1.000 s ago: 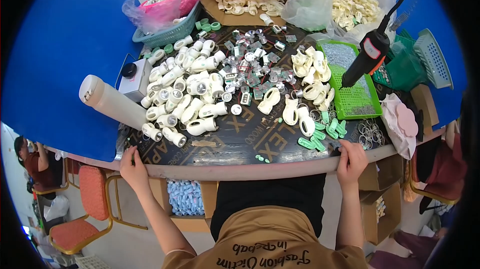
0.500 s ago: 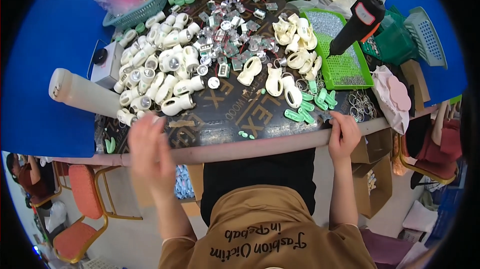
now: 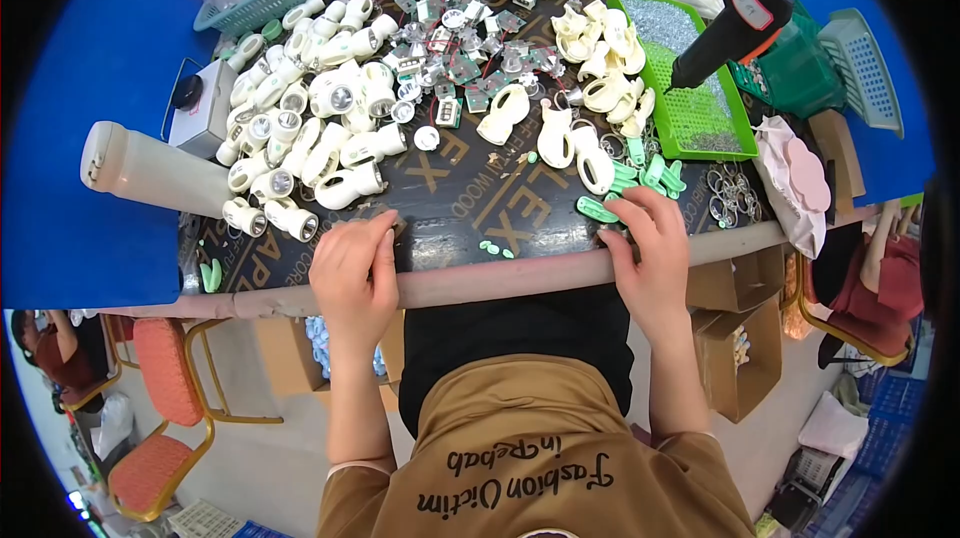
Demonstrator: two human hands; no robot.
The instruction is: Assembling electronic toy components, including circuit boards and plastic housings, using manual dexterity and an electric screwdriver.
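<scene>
At the table's front edge my left hand (image 3: 355, 263) has its fingers drawn together, the tips beside a brown scrap on the tabletop. What they hold, if anything, is hidden. Left of it lies a pile of white toy flashlights (image 3: 350, 184), one small flashlight (image 3: 291, 221) at its near edge. My right hand (image 3: 650, 253) reaches over the edge with thumb and fingers apart, fingertips at a green plastic piece (image 3: 597, 210). More green pieces (image 3: 662, 176) lie just beyond. Empty white casing halves (image 3: 505, 115) rest farther back, near a heap of small circuit boards with lamps (image 3: 465, 48).
A black electric screwdriver (image 3: 730, 33) hangs over a green tray (image 3: 705, 150) of screws at the right. Metal rings (image 3: 735, 194) lie in front of it. At the left stand a white bottle (image 3: 150, 168) and a grey box with a black knob (image 3: 205, 108). Boxes sit below the table.
My left hand has come away from the flashlight pile, moving right to the table edge; a flashlight now shows at the pile's near side. My right hand has moved left onto the green pieces.
</scene>
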